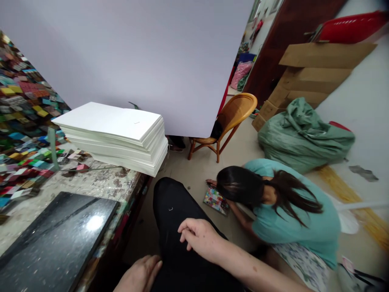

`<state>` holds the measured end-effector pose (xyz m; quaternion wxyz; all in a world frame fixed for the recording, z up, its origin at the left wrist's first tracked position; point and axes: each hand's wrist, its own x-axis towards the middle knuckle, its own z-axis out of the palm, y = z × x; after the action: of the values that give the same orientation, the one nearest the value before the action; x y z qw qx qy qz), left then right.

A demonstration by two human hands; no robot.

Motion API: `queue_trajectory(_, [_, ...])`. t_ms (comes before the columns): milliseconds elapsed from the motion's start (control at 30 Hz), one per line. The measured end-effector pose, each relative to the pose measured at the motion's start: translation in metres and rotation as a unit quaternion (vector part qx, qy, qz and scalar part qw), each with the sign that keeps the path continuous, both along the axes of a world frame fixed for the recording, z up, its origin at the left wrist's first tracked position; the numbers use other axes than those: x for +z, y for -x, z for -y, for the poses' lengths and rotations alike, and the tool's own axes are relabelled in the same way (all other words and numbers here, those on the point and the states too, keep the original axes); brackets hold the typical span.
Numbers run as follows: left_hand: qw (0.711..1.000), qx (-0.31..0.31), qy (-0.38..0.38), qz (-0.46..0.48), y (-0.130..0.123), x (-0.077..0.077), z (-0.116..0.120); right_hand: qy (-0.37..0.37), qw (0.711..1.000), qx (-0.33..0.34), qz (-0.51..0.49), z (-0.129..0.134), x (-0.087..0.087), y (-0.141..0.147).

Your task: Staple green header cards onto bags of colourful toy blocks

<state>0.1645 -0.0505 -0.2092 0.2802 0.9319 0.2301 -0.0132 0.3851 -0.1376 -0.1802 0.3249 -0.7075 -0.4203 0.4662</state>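
My right hand (199, 238) rests on my black-trousered thigh (174, 221), fingers loosely curled and holding nothing. At the bottom edge my left hand (142, 274) lies flat on the same leg, also without anything in it. On the worktable (100, 184) to my left sits a thick stack of white paper sheets (115, 136), beside a dark polished stone slab (57, 239). Neither hand touches the table.
Several small coloured cards (22, 121) are heaped at the far left of the table. A person in a teal shirt (291, 211) crouches on the floor over a colourful sheet (215, 200). Behind them stand a wicker chair (232, 117), a green sack (304, 136) and folded cardboard (316, 73).
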Motion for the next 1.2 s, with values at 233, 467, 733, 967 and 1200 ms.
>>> queue_trajectory(233, [1.000,0.005,0.027,0.012,0.000,-0.001,0.000,0.001,1.000,0.003,-0.005,-0.001,0.000,-0.001])
queue_trajectory(467, [0.998,0.021,0.057,-0.002,-0.003,0.004,0.001,0.000,1.000,0.004,0.000,-0.002,-0.002,-0.001])
queue_trajectory(733, [0.998,0.015,0.030,0.053,-0.003,0.007,0.000,0.000,1.000,0.007,-0.001,-0.002,-0.001,-0.002])
queue_trajectory(967, [0.998,0.020,0.052,0.001,-0.005,0.013,0.001,0.005,1.000,0.005,0.001,-0.001,-0.002,-0.001])
queue_trajectory(1200, [0.999,0.024,0.031,-0.015,-0.009,0.023,0.003,0.008,1.000,0.004,-0.003,-0.002,-0.001,0.000])
